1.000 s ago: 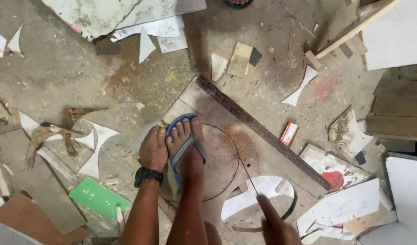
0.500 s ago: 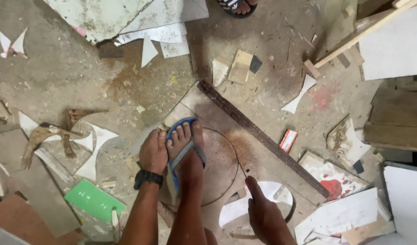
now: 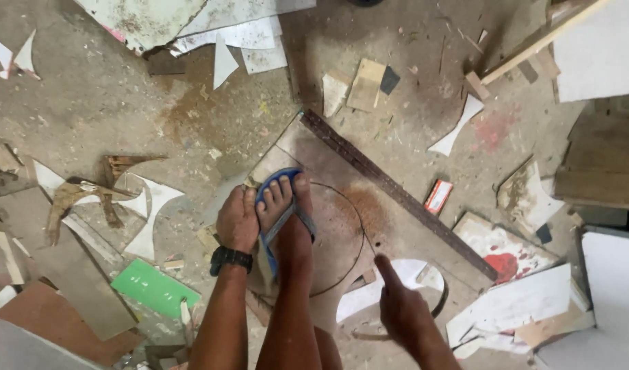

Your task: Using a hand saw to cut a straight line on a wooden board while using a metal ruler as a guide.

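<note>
Plywood board [image 3: 342, 205] w/ its drawn circle lies flat on the floor, pinned by left hand [image 3: 237, 220] pressed flat beside the sandalled foot [image 3: 287, 219], while right hand [image 3: 396, 308], forefinger out, has slid up-left to the cut line.

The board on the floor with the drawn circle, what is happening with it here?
A person crouches over a brown board lying on a dusty floor among offcuts. Their foot in a blue sandal stands on the board inside a marked circle. The left hand, with a black watch at the wrist, presses down beside the foot. The right hand points its index finger at the circle's line. A dark straight strip lies across the board.
</note>
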